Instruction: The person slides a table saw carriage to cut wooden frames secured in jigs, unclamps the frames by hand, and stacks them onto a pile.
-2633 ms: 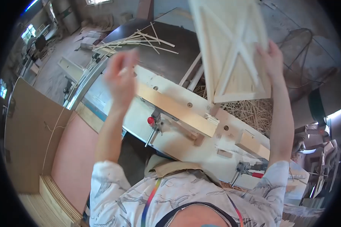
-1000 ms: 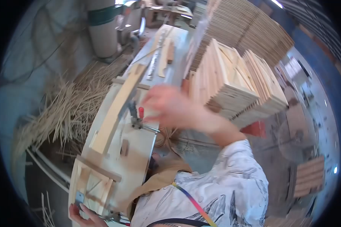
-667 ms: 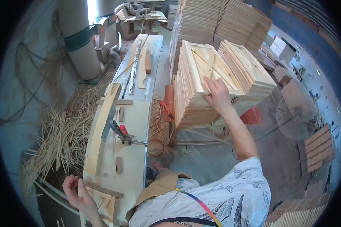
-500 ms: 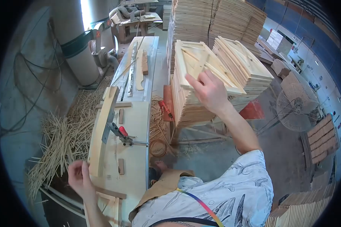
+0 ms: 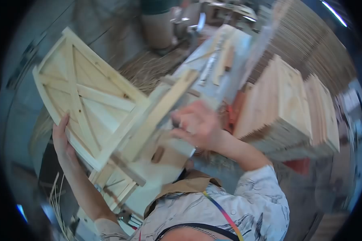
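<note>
A pale wooden panel with crossed braces is tilted up at the left of the bench, its lower right edge against the wooden fence board. My left hand grips the panel's near left edge, fingers lying on its face. Over the bench, my right hand is curled at the toggle clamp beside the fence board. Motion smears these fingers, and they hide the clamp's red handle. A small brown block lies on the bench top below that hand.
Stacked wooden panels stand to the right, with taller stacks behind. Wood strips lie on the bench's far end. Offcuts are heaped behind the fence. Another wooden frame sits at the bench's near end.
My view has swung left. My left hand, formerly curled beside the fence board, now holds the braced panel. My right hand has moved from above the panel stack down to the clamp.
</note>
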